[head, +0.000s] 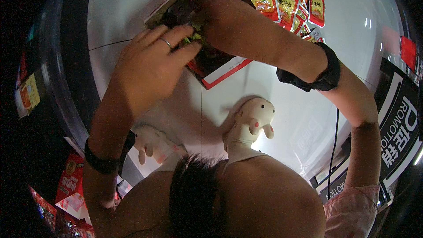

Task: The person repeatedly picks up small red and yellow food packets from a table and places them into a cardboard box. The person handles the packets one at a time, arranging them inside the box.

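Note:
My left hand [148, 61], with a ring on one finger, is at the left side of an open cardboard box [226, 72] with a dark inside and a red and white edge. Its thumb and fingers are spread around a small green and yellow item [195, 37], blurred; whether they grip it I cannot tell. Reaching over the box from the right, my right hand [210, 13] is bent down into it, close to the same item. Its fingertips are dark and hidden, so its hold is unclear. Both wrists wear black bands.
Red and yellow foil snack packets [287, 1] lie on the pale tiled floor [297, 105] beyond my right forearm. Cream animal-faced slippers [252, 115] are on my feet below the box. A black cord [334, 145] hangs at the right, near black printed signs [395, 129]. Red packages [71, 178] stand lower left.

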Demonstrator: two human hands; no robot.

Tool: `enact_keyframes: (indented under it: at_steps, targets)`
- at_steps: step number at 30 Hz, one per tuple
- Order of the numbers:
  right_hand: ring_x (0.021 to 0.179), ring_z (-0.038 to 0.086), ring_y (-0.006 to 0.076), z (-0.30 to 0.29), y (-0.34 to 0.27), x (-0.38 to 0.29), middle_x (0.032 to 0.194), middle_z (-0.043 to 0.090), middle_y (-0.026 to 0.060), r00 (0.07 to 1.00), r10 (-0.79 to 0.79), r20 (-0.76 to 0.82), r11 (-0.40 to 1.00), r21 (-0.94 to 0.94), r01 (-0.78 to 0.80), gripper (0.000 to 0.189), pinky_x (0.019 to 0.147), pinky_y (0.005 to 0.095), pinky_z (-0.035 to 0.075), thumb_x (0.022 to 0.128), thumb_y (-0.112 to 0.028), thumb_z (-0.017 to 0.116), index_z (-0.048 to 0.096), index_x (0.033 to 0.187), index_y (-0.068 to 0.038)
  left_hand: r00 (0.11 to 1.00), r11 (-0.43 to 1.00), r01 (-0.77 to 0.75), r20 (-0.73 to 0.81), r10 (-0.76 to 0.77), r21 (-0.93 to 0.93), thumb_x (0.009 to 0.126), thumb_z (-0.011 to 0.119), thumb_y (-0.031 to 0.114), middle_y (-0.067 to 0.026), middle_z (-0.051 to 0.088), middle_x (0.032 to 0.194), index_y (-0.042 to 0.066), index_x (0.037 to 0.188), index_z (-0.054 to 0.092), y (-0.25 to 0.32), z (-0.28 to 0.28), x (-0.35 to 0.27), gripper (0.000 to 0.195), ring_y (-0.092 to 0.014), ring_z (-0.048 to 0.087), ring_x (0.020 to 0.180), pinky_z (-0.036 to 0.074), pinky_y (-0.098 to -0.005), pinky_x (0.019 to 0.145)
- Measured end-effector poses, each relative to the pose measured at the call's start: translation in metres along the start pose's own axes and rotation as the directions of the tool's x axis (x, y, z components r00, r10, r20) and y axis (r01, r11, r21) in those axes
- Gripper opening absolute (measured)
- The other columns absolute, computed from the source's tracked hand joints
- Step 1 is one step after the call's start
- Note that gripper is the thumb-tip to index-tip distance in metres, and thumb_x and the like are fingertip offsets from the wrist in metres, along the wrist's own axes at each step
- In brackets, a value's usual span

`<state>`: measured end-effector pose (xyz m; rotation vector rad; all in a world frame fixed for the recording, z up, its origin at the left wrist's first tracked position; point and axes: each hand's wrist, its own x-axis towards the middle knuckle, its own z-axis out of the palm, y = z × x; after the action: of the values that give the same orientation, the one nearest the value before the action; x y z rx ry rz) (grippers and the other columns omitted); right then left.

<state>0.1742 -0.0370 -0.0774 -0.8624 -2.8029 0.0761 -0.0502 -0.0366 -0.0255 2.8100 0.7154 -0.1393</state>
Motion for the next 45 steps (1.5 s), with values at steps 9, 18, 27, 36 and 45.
enact_keyframes:
  at_steps: [9,18,27,36,45]
  targets:
    - [0.12,0.056,0.031,0.004,-0.006,0.006,0.129,0.059,0.0106,0.865,0.41,0.289,0.867,0.172,-0.469,0.051,0.096,0.038,0.054,0.079,-0.012,0.068,0.059,0.128,-0.002,0.993,0.994,-0.082,0.078,0.087,-0.069,0.085,0.06,0.016,-0.0126,0.062,0.121,0.011,0.114,0.063,0.01,-0.013,0.021,0.029,-0.034,0.064,0.106,0.055,-0.0438,0.088]
    - [0.123,0.056,0.0308,0.003,-0.003,-0.002,0.13,0.059,0.0148,0.868,0.424,0.258,0.877,0.122,-0.465,0.059,0.099,0.0384,0.052,0.077,-0.016,0.071,0.057,0.133,-0.003,0.941,0.932,-0.339,0.067,0.333,0.132,0.085,0.062,0.014,-0.0076,0.071,0.088,0.011,0.099,0.064,0.003,-0.01,0.04,0.014,-0.024,0.071,0.089,0.057,-0.036,0.075]
    - [0.124,0.056,0.0319,0.0,-0.01,0.005,0.133,0.057,0.0161,0.823,0.396,0.407,0.898,0.016,-0.44,0.066,0.098,0.0404,0.053,0.078,-0.021,0.073,0.052,0.139,-0.006,0.959,0.958,-0.283,0.002,0.284,-0.034,0.084,0.063,0.014,-0.0049,0.069,0.091,0.011,0.092,0.066,0.002,-0.009,0.041,0.01,-0.022,0.069,0.092,0.057,-0.0353,0.076]
    - [0.121,0.059,0.0291,0.0,-0.017,0.002,0.129,0.059,0.0163,0.862,0.453,0.225,0.887,-0.021,-0.461,0.063,0.094,0.0387,0.054,0.081,-0.029,0.071,0.052,0.136,-0.005,0.876,0.872,-0.481,0.006,0.482,0.091,0.081,0.062,0.014,-0.0036,0.068,0.09,0.011,0.089,0.066,-0.003,-0.013,0.03,0.01,-0.02,0.067,0.092,0.057,-0.0359,0.075]
    - [0.109,0.065,0.0303,0.002,-0.017,0.0,0.118,0.063,0.0189,0.855,0.454,0.252,0.876,0.05,-0.48,0.052,0.089,0.0395,0.056,0.085,-0.025,0.068,0.056,0.13,-0.004,0.986,0.985,-0.164,0.032,0.165,-0.052,0.088,0.063,0.02,-0.0085,0.068,0.114,0.007,0.106,0.067,0.001,-0.003,0.022,0.023,-0.026,0.061,0.115,0.049,-0.0399,0.099]
